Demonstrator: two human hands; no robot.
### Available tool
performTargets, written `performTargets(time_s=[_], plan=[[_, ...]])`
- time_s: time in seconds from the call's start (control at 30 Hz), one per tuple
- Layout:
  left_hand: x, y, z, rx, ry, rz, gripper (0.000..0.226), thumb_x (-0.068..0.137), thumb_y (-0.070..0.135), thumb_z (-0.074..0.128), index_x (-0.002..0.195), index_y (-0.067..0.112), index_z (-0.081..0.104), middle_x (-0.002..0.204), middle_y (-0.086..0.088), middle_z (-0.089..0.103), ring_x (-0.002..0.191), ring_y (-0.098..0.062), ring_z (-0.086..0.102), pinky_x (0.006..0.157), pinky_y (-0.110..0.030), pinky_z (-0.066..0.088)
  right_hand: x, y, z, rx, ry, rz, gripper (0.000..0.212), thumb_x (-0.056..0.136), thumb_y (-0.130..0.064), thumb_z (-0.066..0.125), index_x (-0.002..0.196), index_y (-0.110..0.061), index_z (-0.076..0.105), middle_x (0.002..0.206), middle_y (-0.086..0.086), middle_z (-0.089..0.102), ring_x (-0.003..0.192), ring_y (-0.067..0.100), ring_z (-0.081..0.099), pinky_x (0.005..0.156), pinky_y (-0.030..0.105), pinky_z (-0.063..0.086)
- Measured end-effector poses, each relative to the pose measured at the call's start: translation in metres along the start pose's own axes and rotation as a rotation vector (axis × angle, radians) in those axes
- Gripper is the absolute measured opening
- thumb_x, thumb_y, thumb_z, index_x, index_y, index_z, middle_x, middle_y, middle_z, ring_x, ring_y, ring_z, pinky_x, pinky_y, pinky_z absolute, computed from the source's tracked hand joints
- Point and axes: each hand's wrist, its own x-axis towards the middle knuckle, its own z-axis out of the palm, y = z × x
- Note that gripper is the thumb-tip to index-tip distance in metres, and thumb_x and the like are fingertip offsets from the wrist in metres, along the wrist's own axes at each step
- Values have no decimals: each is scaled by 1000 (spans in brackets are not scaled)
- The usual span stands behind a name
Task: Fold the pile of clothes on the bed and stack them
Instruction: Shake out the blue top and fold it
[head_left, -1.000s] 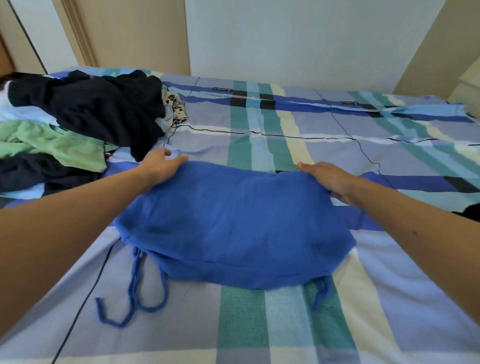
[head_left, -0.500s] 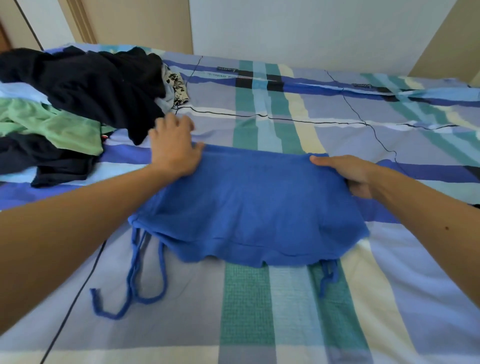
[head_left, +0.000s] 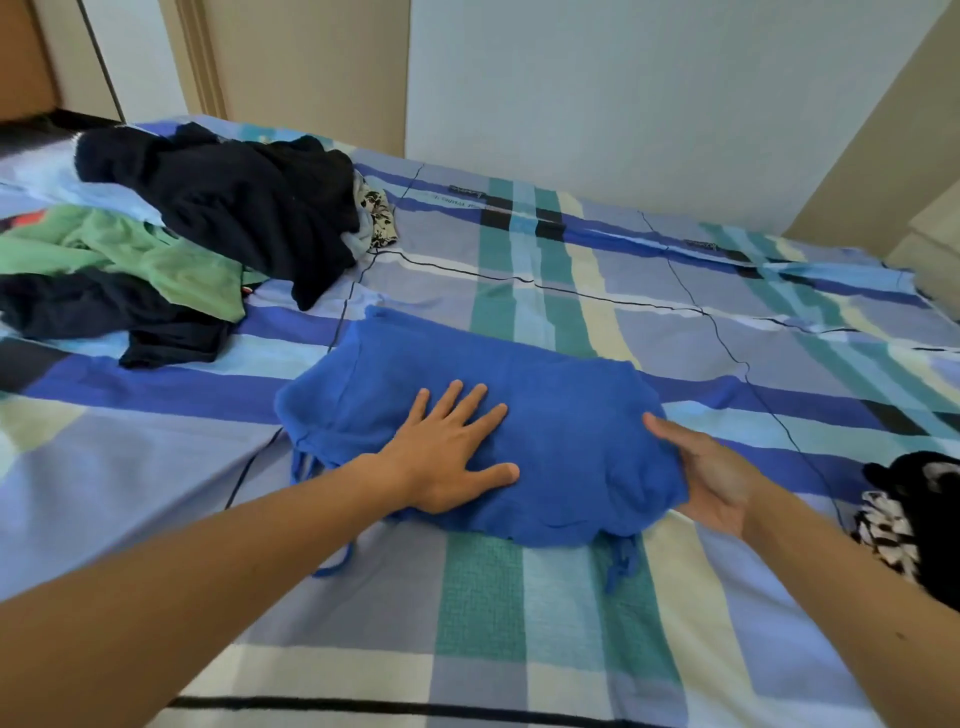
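A blue knitted garment (head_left: 561, 415) with thin ties lies folded in the middle of the striped bed sheet (head_left: 519, 613). My left hand (head_left: 452, 457) lies flat on its near left part, fingers spread and straight. My right hand (head_left: 711, 478) is at the garment's right edge, palm up, with its fingers tucked under the cloth and the thumb on top. The unfolded pile (head_left: 208, 228) sits at the left of the bed: dark navy, green and black clothes.
A black-and-white patterned garment (head_left: 904, 509) lies at the right edge of the bed. Walls and a door frame stand behind the bed. A pale cabinet (head_left: 930, 244) stands at the far right.
Both hands left the garment's far edge. The left hand came down flat on the garment's middle; the right hand slid to its right side and went under the edge. The view shifted.
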Motion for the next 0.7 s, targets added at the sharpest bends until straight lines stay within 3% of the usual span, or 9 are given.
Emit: performTargets(time_s=[0.1, 0.2, 0.3, 0.43, 0.57, 0.63, 0.7], plan=[[-14, -2, -17, -228, -33, -24, 75, 96, 71, 27, 159, 32, 18, 168, 4, 3, 154, -16, -5, 125, -45, -2, 1, -11, 19, -89, 13, 12, 73, 72, -36, 85, 135, -8, 58, 125, 15, 69, 114, 29, 68, 83, 42, 61], [-17, -8, -42, -692, -37, -107, 65, 99, 65, 31, 147, 24, 46, 153, 5, 42, 146, -15, 32, 120, -34, 21, 8, -31, 48, -165, 30, -30, 52, 83, -18, 74, 132, -12, 58, 115, 13, 73, 102, 26, 72, 72, 36, 60], [-14, -19, -65, -1054, 27, -238, 67, 98, 68, 27, 143, 25, 52, 146, 3, 51, 135, -19, 47, 117, -40, 32, 18, -58, 86, -357, 75, -76, 73, 67, -8, 84, 134, -16, 55, 118, 8, 73, 108, 27, 70, 91, 44, 57], [-12, -46, -85, -1500, 164, -378, 68, 96, 71, 30, 135, 21, 54, 131, -11, 62, 112, -30, 63, 98, -45, 50, 22, -89, 158, -581, 28, -166, 70, 79, 6, 74, 139, -16, 47, 126, 9, 67, 109, 31, 68, 95, 48, 55], [-23, -75, -95, -1759, 262, -447, 74, 93, 73, 36, 122, 9, 61, 105, -9, 71, 88, -26, 67, 73, -37, 52, 18, -101, 213, -672, -268, -107, 86, 87, -20, 76, 151, -42, 23, 137, 1, 58, 108, 24, 71, 92, 42, 57], [-30, -88, -96, -1783, 209, -511, 79, 89, 77, 39, 114, 9, 70, 106, -13, 75, 94, -29, 69, 73, -37, 52, 23, -94, 221, -737, -221, -106, 80, 87, -30, 75, 153, -35, 29, 138, 6, 57, 109, 23, 70, 95, 42, 57], [-33, -100, -94, -1749, 159, -560, 75, 85, 77, 48, 112, 11, 73, 107, -14, 75, 95, -31, 71, 73, -38, 55, 34, -81, 218, -809, -63, -148, 69, 90, -34, 73, 149, -27, 38, 136, 7, 59, 112, 19, 66, 96, 39, 56]])
